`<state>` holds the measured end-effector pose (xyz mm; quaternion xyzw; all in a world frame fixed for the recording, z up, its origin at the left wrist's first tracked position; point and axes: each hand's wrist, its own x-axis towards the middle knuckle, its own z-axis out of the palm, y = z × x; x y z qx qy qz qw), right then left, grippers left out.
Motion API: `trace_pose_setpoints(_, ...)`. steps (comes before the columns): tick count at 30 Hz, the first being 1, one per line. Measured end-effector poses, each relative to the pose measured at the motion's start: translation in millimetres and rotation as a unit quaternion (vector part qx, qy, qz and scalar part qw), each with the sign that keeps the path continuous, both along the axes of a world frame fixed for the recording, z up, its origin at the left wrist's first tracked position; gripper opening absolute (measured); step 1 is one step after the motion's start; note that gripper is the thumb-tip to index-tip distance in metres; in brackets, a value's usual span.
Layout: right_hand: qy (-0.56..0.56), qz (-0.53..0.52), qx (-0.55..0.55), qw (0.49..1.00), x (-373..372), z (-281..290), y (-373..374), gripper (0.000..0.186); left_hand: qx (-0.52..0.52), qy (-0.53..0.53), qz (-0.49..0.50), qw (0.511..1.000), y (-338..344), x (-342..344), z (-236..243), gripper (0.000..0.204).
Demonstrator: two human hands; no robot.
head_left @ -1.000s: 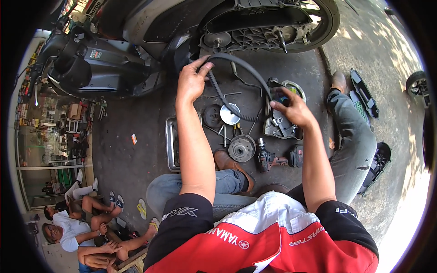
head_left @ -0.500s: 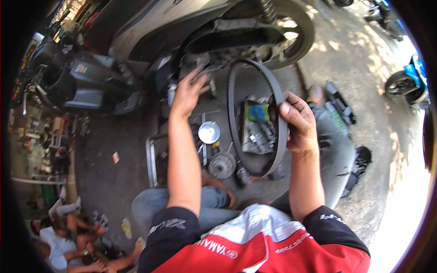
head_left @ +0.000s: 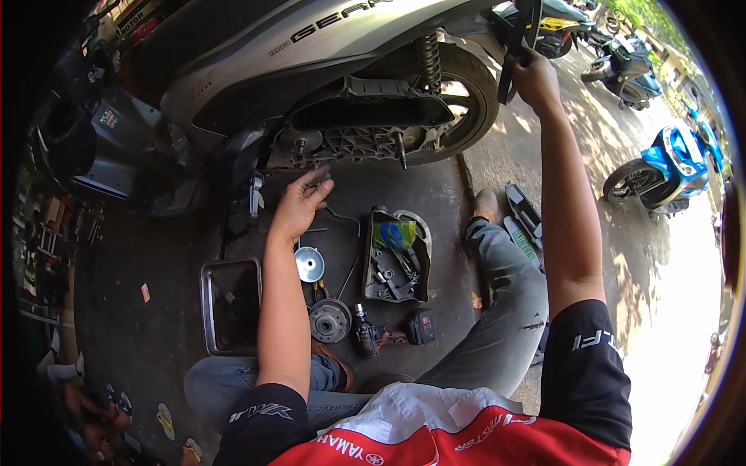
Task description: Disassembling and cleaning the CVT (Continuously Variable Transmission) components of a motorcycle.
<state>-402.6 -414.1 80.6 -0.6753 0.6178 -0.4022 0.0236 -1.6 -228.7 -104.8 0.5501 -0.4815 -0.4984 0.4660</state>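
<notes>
My right hand is raised at the upper right, closed round a black toothed drive belt beside the rear wheel of a scooter. The belt's top runs out of view. My left hand is held out with nothing in it, thumb and fingers apart, just below the scooter's uncovered transmission case. Two shafts stick out of that case. Below my left hand lie a silver pulley disc and a round grey clutch part on the dark floor.
A case cover holds sockets and small parts. A cordless impact wrench and a battery lie near my legs. A metal tray is left of my arm. A blue scooter stands at the right.
The belt has gone from in front of me up and right toward the scooter's rear, in my right hand. My left hand has drawn back from the case. The view has shifted.
</notes>
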Motion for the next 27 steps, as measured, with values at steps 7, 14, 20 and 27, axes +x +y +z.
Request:
trace_pose_setpoints(7,0.118,0.034,0.017,0.992,19,-49,-37,0.036,0.004,-0.018,0.023,1.0,4,5,-2,0.055)
trace_pose_setpoints(14,0.208,-0.043,0.001,0.977,-110,-46,-70,0.035,-0.02,-0.049,0.017,0.998,-9,1,-27,0.052)
trace_pose_setpoints(20,-0.03,0.152,-0.165,0.974,48,-146,37,0.03,0.055,0.024,0.059,0.996,-28,30,-71,0.035)
trace_pose_setpoints(27,-0.211,0.32,0.367,0.848,246,-273,75,0.041,0.066,0.096,0.221,0.968,-98,51,-101,0.035)
